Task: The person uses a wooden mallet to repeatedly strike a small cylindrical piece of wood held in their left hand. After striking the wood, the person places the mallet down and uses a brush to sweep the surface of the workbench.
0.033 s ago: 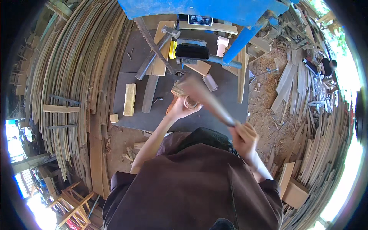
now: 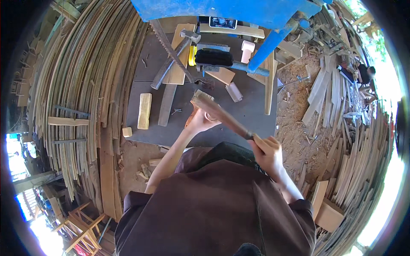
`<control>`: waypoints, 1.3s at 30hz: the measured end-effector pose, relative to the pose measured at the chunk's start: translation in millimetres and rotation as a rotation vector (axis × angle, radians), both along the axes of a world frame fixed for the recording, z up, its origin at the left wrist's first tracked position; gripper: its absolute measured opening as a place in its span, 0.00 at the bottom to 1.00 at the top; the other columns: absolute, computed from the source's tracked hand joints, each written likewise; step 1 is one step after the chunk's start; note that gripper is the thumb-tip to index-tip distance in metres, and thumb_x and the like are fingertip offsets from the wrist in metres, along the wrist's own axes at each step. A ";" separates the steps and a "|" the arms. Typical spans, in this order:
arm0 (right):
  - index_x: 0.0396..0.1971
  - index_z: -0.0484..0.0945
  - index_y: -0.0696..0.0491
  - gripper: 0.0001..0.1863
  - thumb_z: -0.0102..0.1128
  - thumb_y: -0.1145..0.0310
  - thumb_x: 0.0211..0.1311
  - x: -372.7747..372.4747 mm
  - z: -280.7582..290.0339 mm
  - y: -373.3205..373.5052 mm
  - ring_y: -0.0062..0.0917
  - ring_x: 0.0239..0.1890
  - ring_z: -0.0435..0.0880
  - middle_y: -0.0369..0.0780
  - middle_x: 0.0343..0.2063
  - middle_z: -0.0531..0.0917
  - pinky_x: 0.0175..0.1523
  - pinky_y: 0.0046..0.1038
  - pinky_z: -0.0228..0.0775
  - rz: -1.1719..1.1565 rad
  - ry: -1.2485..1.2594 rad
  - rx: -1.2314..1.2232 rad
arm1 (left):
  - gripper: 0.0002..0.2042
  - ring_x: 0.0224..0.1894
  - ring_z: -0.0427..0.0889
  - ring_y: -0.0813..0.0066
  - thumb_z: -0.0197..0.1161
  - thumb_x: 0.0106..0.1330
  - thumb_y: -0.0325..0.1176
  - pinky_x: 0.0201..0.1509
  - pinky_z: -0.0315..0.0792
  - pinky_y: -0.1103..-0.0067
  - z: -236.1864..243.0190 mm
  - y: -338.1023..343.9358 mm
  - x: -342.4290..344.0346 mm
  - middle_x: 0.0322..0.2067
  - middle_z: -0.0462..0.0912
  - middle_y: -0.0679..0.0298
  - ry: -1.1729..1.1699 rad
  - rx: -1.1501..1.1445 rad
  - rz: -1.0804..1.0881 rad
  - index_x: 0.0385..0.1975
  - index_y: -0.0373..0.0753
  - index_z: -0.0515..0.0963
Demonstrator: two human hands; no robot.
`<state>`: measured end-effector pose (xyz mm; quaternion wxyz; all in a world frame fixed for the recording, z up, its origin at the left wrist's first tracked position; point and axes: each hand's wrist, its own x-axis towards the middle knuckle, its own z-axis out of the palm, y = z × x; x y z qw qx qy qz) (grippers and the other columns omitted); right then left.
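My left hand (image 2: 203,121) is closed around a small wooden workpiece (image 2: 193,112) with a reddish grain and a round part, held over the middle of the dark tabletop (image 2: 252,128). My right hand (image 2: 267,153) grips the lower end of a long brownish bar-shaped tool (image 2: 226,117), which slants up to the left across the workpiece; whether its far end touches it is unclear. Beyond them lie a hammer (image 2: 189,36), a toothed dark bar (image 2: 173,55), a yellow object (image 2: 192,55) and a pink piece (image 2: 247,50). A pale block (image 2: 144,111) and a few nails (image 2: 176,111) lie to the left.
A blue metal frame (image 2: 269,47) overhangs the table's back, near a phone (image 2: 223,22) and a black case (image 2: 213,57). Stacked planks (image 2: 72,94) line the left; scattered wood (image 2: 316,94) and shavings cover the right floor. A person in dark clothing (image 2: 363,77) is far right.
My right hand and its tool have shifted slightly up and to the left, and the tool's far end now sits lower over the workpiece. My left hand stays in place.
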<state>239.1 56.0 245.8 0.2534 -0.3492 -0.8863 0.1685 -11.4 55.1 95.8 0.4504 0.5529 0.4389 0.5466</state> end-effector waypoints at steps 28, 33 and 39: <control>0.39 0.81 0.60 0.11 0.65 0.75 0.55 19.2 -3.5 -4.2 0.17 0.15 0.66 0.40 0.13 0.72 0.21 0.22 0.56 -0.327 0.281 -0.246 | 0.11 0.30 0.71 0.81 0.63 0.65 0.38 0.39 0.67 0.81 5.1 -7.2 -63.0 0.24 0.71 0.70 -0.624 -0.138 0.901 0.26 0.40 0.70; 0.39 0.81 0.60 0.11 0.65 0.75 0.55 17.0 -3.2 -4.1 0.19 0.15 0.67 0.41 0.14 0.74 0.21 0.23 0.57 -0.314 0.270 -0.246 | 0.08 0.36 0.74 0.79 0.59 0.67 0.35 0.48 0.68 0.78 11.3 -13.2 -55.2 0.27 0.73 0.68 -0.696 -0.085 0.822 0.30 0.38 0.72; 0.39 0.82 0.59 0.12 0.66 0.73 0.55 16.2 -7.4 -7.8 0.22 0.16 0.68 0.41 0.14 0.74 0.22 0.24 0.58 -0.322 0.239 -0.283 | 0.06 0.35 0.75 0.78 0.58 0.67 0.31 0.46 0.70 0.76 12.8 -17.9 -50.9 0.29 0.75 0.65 -0.488 -0.053 0.716 0.33 0.36 0.73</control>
